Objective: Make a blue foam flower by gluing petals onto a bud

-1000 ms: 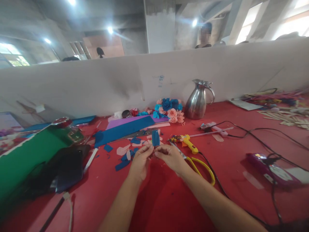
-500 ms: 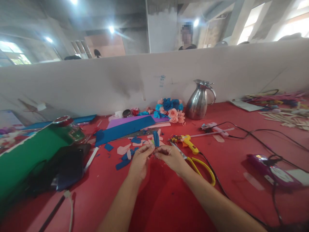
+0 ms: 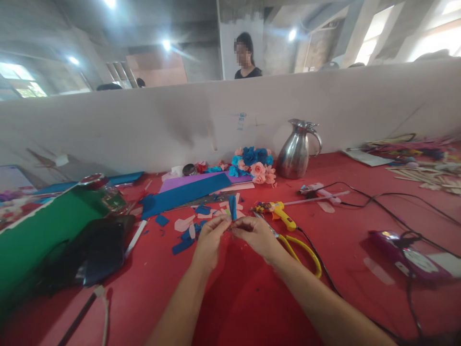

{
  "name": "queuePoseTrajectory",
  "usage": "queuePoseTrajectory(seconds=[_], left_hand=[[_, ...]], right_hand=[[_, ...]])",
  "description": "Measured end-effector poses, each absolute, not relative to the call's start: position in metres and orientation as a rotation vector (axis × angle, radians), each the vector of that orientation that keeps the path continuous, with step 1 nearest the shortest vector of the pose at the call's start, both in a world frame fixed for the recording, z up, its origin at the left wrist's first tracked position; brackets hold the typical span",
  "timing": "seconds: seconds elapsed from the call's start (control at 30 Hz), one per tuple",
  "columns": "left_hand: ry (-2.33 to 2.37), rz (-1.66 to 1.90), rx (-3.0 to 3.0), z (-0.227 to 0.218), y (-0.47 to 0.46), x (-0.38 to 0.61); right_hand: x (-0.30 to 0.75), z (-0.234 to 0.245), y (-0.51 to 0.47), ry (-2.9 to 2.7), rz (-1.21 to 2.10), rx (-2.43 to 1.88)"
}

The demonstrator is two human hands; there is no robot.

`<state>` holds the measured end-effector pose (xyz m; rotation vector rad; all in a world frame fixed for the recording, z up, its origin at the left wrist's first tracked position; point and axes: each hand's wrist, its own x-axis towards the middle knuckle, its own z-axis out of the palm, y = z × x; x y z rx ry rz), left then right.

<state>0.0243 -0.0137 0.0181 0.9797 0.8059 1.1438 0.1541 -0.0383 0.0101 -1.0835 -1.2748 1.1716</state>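
A: Nearest first: how about the left hand (image 3: 213,235)?
B: Over the red table (image 3: 237,302), thumb and forefinger pinched together at the lower end of the blue paper (image 3: 232,207).

A: And the right hand (image 3: 256,236)?
B: Facing it, just beside, thumb and forefinger also closed at that same lower end. Exact finger placing too small to tell.

A: And the blue paper itself?
B: Upright above the fingertips, narrow in this view, between both hands.

A: Any tips for handling it well?
B: Keep the pinch low and light. Thin stuff by the look of it, so probably quick to crease. Steady with one hand, adjust with the other, and leave the upper end unpressed.

A: Anything to mind close by?
B: Scissors (image 3: 282,238) just right of the right hand; avoid knocking the handles. Scraps (image 3: 183,246) beyond the left hand. Then the glue gun (image 3: 284,215), possibly hot, so best kept away from fingers.

A: Farther back?
B: Blue sheet (image 3: 187,194) over a purple sheet (image 3: 180,181), flowers (image 3: 258,169) beside the jug (image 3: 294,153), then a white board (image 3: 144,129). Behind that, a person (image 3: 249,73).
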Motion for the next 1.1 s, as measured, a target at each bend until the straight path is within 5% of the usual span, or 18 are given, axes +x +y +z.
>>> queuePoseTrajectory(seconds=[1.1], left_hand=[[0.893,1.100,1.167,0.020,-0.017,0.027]], right_hand=[[0.159,0.027,-0.038,-1.051,1.128,-1.068]])
